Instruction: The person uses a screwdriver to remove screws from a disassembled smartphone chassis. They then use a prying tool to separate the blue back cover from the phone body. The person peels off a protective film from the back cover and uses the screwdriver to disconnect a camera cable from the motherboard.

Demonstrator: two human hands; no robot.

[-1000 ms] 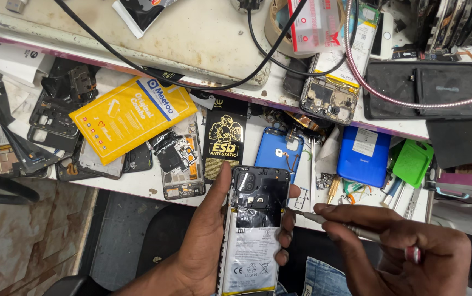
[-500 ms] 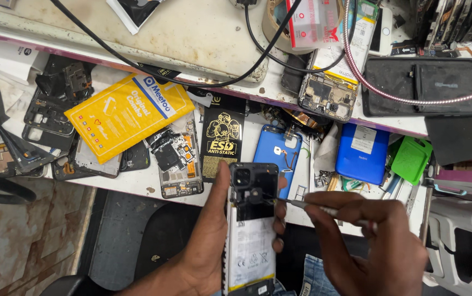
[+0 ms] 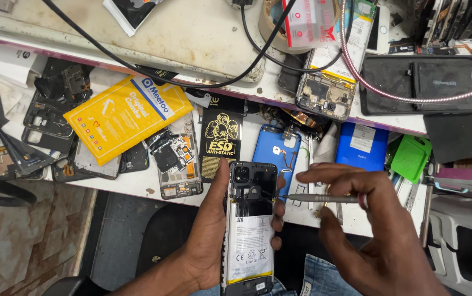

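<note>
My left hand [image 3: 205,241] grips an opened phone [image 3: 251,225] upright over my lap, its back cover off, showing a black camera section on top and a white-labelled battery below. My right hand [image 3: 378,235] holds a thin metal screwdriver [image 3: 315,198] sideways, with its tip touching the right side of the phone's black upper section.
The white workbench edge [image 3: 137,189] carries a yellow packet [image 3: 129,115], a black anti-static packet [image 3: 220,140], a bare phone frame [image 3: 178,164], a blue back cover [image 3: 277,148], a blue box [image 3: 363,145] and a green part [image 3: 411,156]. Black cables [image 3: 258,52] cross a mat above.
The phone has risen toward the bench. My right hand moved left and up, bringing the screwdriver tip from beside the phone onto its upper section.
</note>
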